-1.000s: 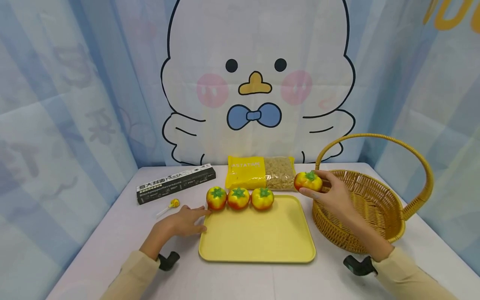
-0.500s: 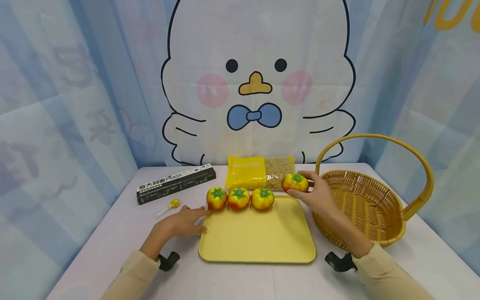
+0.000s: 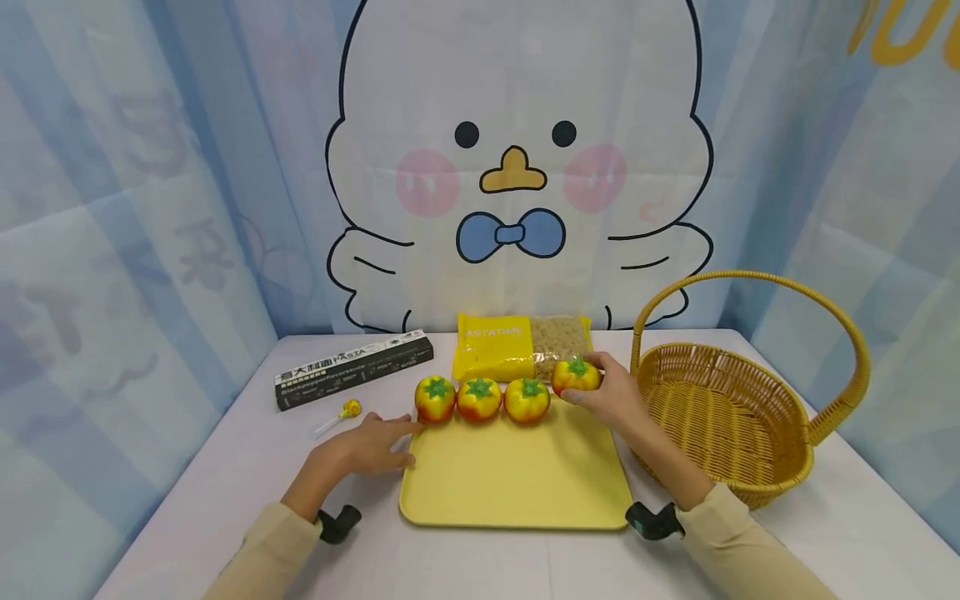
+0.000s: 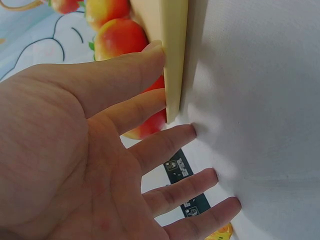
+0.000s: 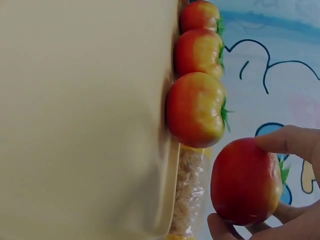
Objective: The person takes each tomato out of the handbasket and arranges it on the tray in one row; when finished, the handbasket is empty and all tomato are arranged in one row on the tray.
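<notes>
My right hand (image 3: 615,393) pinches a red-and-yellow toy tomato (image 5: 245,182) with a green leafy top, above the far right corner of the yellow tray (image 3: 517,483). In the right wrist view, thumb and fingers lie on either side of it. Along the tray's far edge sit three similar tomatoes in a row: a left one (image 3: 435,398), a middle one (image 3: 479,400) and a right one (image 3: 527,401). At the tray's left side, my left hand (image 3: 371,444) has its fingers spread, with thumb and index fingertip at the rim (image 4: 174,60).
To the right stands a wicker basket (image 3: 720,417) with a tall arched handle. A yellow pasta bag (image 3: 495,348) lies behind the tray. A dark pasta box (image 3: 356,372) and a lollipop (image 3: 350,408) lie at the left. A cartoon-print curtain (image 3: 517,83) closes the back.
My right hand has carried the tomato leftward and down, from beside the basket to the right end of the row. The left hand has stayed at the tray's edge.
</notes>
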`<state>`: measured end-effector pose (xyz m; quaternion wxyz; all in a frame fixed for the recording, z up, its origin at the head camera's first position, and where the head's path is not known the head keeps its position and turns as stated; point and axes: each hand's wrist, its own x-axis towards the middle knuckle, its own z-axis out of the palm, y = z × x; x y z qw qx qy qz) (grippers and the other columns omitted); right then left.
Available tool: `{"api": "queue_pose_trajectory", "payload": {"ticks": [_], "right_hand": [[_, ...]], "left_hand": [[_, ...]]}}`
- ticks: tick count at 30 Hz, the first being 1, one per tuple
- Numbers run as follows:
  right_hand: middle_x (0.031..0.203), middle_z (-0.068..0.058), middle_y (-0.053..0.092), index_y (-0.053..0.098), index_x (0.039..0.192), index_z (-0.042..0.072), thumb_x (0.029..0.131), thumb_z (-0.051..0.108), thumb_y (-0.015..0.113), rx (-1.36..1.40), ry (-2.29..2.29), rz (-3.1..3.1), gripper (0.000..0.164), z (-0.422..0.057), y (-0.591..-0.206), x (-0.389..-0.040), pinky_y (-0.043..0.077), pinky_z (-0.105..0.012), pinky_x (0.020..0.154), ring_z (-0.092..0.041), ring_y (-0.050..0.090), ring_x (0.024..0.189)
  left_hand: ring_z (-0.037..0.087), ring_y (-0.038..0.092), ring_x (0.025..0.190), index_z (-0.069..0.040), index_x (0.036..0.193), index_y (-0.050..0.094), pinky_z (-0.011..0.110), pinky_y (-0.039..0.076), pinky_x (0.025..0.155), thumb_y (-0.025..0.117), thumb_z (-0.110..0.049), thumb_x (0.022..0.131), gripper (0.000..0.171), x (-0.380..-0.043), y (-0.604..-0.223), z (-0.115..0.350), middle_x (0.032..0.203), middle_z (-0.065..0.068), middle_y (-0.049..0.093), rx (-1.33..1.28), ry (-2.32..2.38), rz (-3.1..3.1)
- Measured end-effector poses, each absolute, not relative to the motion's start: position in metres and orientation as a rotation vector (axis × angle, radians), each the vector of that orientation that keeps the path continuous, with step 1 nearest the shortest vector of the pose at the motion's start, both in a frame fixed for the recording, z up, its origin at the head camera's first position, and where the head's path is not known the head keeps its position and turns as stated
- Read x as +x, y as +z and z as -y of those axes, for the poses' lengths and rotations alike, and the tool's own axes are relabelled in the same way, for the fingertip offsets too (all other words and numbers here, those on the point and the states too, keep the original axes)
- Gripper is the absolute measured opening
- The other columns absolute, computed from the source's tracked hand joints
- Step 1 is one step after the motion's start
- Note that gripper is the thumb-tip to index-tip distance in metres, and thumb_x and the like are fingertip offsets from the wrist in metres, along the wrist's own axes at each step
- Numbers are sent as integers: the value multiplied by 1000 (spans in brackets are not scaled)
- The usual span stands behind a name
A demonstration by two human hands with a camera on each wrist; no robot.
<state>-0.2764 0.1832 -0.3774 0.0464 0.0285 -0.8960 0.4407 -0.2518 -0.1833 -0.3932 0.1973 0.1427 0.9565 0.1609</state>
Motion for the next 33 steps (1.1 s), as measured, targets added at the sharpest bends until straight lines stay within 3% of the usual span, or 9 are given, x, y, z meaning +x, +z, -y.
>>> {"api": "queue_pose_trajectory", "payload": {"ticks": [13, 24, 33], "right_hand": [[151, -36, 51, 43, 153, -10, 86, 17, 81, 54, 1194, 2809, 81, -185, -397, -280, 50, -58, 110, -49, 56, 134], [152, -36, 51, 43, 151, -9, 90, 16, 81, 84, 1151, 2830, 76, -179, -410, -286, 47, -61, 115, -51, 53, 138], [151, -37, 49, 44, 151, -9, 92, 16, 79, 132, 1068, 2830, 73, -180, -414, -284, 47, -63, 111, -52, 51, 137]], "left_hand": [[49, 41, 147, -20, 158, 52, 69, 40, 118, 69, -31, 102, 59, -253, -391, 179, 171, 15, 39, 418, 427, -2680], [51, 39, 148, -19, 157, 53, 71, 38, 119, 70, -30, 102, 59, -251, -391, 182, 171, 16, 38, 383, 446, -2671], [65, 22, 154, -23, 159, 51, 78, 21, 124, 67, -31, 103, 58, -248, -385, 181, 171, 20, 37, 361, 408, -2641]]}}
